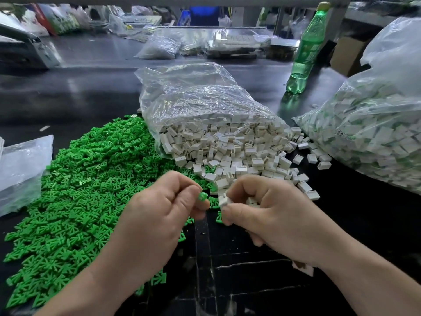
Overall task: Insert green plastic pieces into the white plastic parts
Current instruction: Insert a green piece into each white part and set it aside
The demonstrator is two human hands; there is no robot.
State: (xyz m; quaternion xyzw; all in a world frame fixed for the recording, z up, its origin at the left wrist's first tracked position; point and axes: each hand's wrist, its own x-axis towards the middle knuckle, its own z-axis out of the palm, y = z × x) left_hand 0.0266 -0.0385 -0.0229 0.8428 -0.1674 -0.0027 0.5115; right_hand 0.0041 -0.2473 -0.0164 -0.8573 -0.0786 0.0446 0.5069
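The bench (91, 92) is glossy black. Along its left side the heap of green plastic pieces (79, 190) is one bright, plain green; at the middle, the white plastic parts (239, 151) spilling from a clear bag (193, 92) are off-white. The larger clear bag (376, 133) at the right edge shows white mixed with green. The soda bottle (307, 49) is translucent green, its cap (323, 5) yellow-green.
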